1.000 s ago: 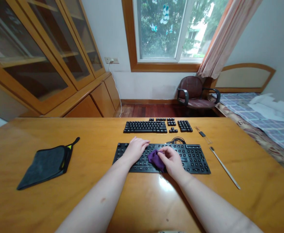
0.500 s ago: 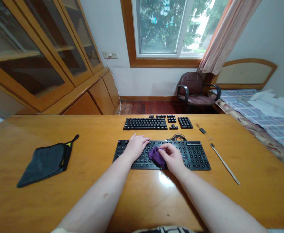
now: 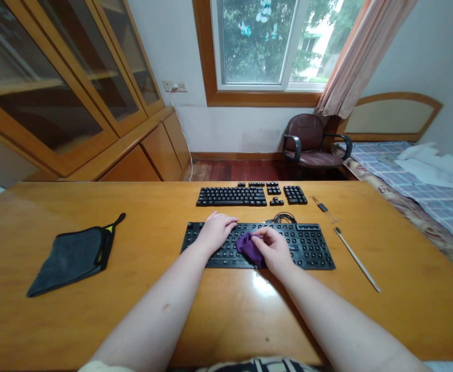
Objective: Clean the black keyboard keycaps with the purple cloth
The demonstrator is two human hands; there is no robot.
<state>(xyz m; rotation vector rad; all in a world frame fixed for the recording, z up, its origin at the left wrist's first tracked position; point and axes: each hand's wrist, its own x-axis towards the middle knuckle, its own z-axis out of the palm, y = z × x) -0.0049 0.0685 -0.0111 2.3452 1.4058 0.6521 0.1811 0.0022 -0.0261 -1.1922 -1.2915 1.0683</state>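
Observation:
A black keyboard base with its keycaps off lies in front of me, rows of bare switches showing. Resting flat on its left part is my left hand, fingers stretched out and holding nothing. My right hand pinches a purple cloth between thumb and fingers, and the cloth lies against the switches near the middle. The removed keycaps stand in their layout on the desk behind the base. A coiled black cable sits at the base's back edge.
To the right lie a wire keycap puller and a thin long-handled brush. A folded grey cloth with a loop is at the left of the wooden desk. Beyond the desk stand a chair and a bed.
Almost nothing differs. The view has shifted very slightly; both hands and the purple cloth keep their places on the keyboard base.

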